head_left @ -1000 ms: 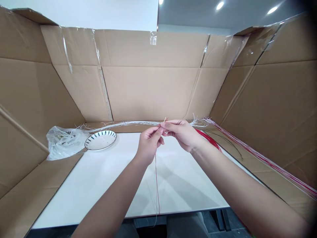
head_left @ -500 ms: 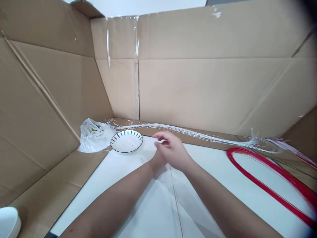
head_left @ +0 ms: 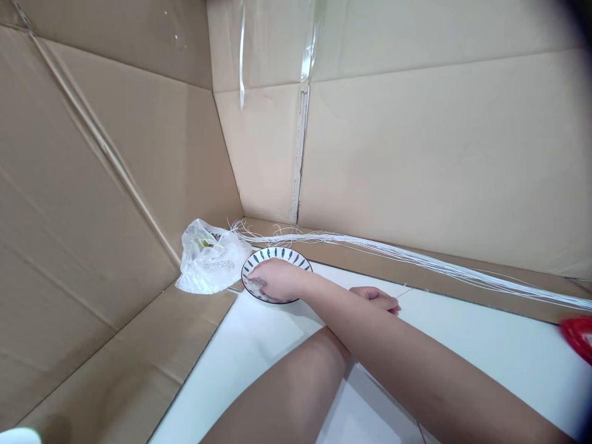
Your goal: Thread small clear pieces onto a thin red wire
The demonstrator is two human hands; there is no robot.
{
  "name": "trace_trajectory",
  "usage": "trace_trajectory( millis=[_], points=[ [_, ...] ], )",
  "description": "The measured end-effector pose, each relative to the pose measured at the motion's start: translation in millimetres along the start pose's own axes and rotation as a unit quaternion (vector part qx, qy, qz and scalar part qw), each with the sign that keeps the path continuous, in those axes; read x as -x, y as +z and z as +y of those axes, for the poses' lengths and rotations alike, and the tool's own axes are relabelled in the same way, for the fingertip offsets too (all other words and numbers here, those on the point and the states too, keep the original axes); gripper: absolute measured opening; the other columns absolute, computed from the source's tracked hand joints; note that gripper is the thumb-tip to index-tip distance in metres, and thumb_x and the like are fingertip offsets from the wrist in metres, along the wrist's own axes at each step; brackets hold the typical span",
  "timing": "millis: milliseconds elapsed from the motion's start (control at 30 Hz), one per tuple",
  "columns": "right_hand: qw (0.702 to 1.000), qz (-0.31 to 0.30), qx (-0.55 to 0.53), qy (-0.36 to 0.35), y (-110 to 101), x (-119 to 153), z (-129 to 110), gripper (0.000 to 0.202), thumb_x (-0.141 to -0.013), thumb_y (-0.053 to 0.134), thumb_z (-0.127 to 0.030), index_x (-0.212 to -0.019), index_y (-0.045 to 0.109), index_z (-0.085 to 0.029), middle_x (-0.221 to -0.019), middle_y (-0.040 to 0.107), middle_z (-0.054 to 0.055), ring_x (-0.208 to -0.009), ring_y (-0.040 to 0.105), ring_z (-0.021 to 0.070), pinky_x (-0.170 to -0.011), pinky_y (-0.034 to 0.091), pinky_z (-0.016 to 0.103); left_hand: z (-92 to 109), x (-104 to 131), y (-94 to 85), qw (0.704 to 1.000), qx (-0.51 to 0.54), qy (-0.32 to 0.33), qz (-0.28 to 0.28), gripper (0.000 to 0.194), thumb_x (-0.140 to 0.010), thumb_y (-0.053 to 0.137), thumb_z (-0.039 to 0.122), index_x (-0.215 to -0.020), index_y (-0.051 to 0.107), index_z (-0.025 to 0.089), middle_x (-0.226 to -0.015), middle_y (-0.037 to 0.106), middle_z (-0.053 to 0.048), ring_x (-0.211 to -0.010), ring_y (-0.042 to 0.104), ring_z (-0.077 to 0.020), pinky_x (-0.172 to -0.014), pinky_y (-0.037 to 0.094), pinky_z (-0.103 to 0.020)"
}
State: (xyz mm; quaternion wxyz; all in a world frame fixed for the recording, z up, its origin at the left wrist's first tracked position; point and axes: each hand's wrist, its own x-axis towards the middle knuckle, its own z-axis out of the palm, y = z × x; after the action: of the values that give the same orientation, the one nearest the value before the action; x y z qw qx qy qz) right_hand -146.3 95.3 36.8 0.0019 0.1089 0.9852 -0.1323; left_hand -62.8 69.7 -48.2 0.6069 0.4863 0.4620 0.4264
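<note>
My right hand (head_left: pixel 278 280) reaches across to the left, its fingertips down in a small white plate (head_left: pixel 296 259) with blue dashes around its rim. Those fingers are drawn together over small pale, clear-looking bits in the plate; what they pinch, if anything, is too small to tell. Under my right forearm passes the left one, so the arms cross. My left hand (head_left: pixel 377 299), partly covered, is curled closed around a thin red thread (head_left: pixel 406 292) that sticks out past its fingers. More of the thread shows near the bottom edge, below my right forearm.
A crumpled clear plastic bag (head_left: pixel 213 262) lies left of the plate. Along the back runs a bundle of white strands (head_left: pixel 393 254). A red coil (head_left: pixel 578 336) is at the right edge, a white rounded object (head_left: pixel 19 436) at bottom left. Cardboard walls (head_left: pixel 416 154) enclose the white board (head_left: pixel 222 357).
My right hand has left my left hand and moved left into the plate. My left hand now sits farther right, under the right forearm. The view has swung left.
</note>
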Motion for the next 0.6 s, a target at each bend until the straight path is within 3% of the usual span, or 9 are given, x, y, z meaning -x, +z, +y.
trace_trajectory(
  millis=[100,300,400,600],
  points=[
    [0.999,0.002,0.028,0.024,5,-3,-3,0.023,-0.084,0.062,-0.008,-0.094,0.079,-0.020,-0.097,0.077,0.006,-0.092,0.068,0.0214,-0.076,0.045,0.027,2,-9,1.1,0.999,0.008,-0.053,0.008,0.023,-0.099,0.061,0.036,-0.112,0.069,0.019,-0.118,0.070,-0.009,-0.098,0.068,-0.0186,-0.085,0.060,-0.035],
    [0.996,0.000,0.053,0.067,10,-7,-4,0.011,-0.086,0.067,-0.013,-0.090,0.077,-0.014,-0.085,0.074,0.008,-0.080,0.065,0.0207,-0.072,0.046,0.030,2,-21,6.9,0.996,0.043,-0.077,0.029,0.025,-0.099,0.062,0.036,-0.114,0.069,0.017,-0.119,0.069,-0.010,-0.101,0.068,-0.0198,-0.087,0.060,-0.038],
    [0.996,0.006,0.048,0.073,9,-6,-4,0.012,-0.089,0.065,-0.018,-0.093,0.075,-0.013,-0.081,0.071,0.006,-0.073,0.061,0.0179,-0.068,0.046,0.030,2,-21,7.8,0.994,0.072,-0.077,0.041,0.026,-0.098,0.063,0.035,-0.114,0.068,0.016,-0.118,0.069,-0.010,-0.100,0.068,-0.0198,-0.088,0.060,-0.039],
    [0.997,0.042,-0.004,0.062,10,-13,12,0.025,-0.083,0.058,-0.008,-0.094,0.080,-0.014,-0.083,0.071,0.007,-0.074,0.060,0.0177,-0.063,0.038,0.028,-4,-23,4.0,0.989,0.142,-0.026,0.041,0.031,-0.099,0.063,0.038,-0.118,0.067,0.014,-0.119,0.069,-0.012,-0.101,0.069,-0.0205,-0.088,0.060,-0.039]
  ],
)
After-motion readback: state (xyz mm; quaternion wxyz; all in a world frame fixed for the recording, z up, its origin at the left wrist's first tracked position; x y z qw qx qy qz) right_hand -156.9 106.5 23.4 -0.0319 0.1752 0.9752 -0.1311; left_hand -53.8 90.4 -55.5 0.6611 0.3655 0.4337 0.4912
